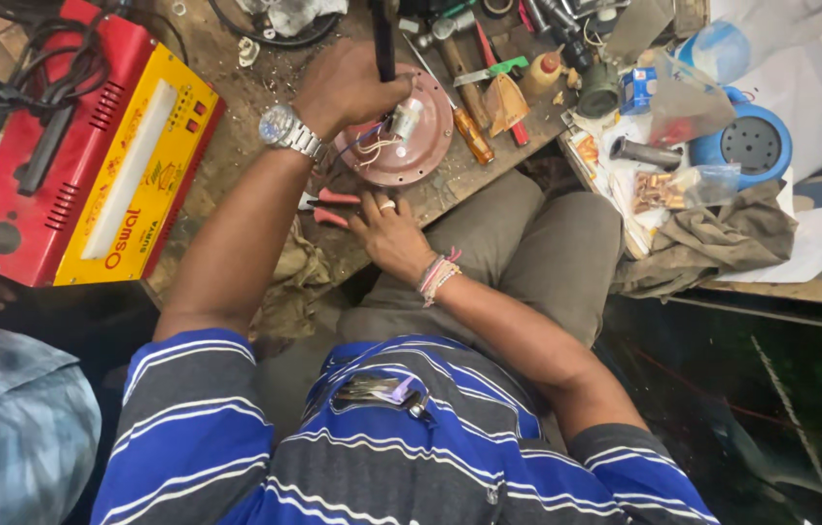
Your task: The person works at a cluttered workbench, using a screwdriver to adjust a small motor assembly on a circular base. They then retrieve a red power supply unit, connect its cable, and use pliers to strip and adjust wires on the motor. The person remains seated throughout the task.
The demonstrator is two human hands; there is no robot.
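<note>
My left hand, with a metal watch on its wrist, is closed around a dark upright tool handle. It hovers over a round reddish-brown metal disc on the workbench. A small silver cylinder with thin wires sits on the disc just beside the fingers. My right hand, with a ring and bead bracelets, lies flat at the bench's near edge. Its fingertips touch the red handles of a pair of pliers but are not wrapped around them.
A red and yellow box-shaped device with black cables fills the bench's left. Screwdrivers, small bottles and loose tools crowd the back. At right are a blue round part, plastic bags of copper pieces and a cloth. Another person's checked sleeve is lower left.
</note>
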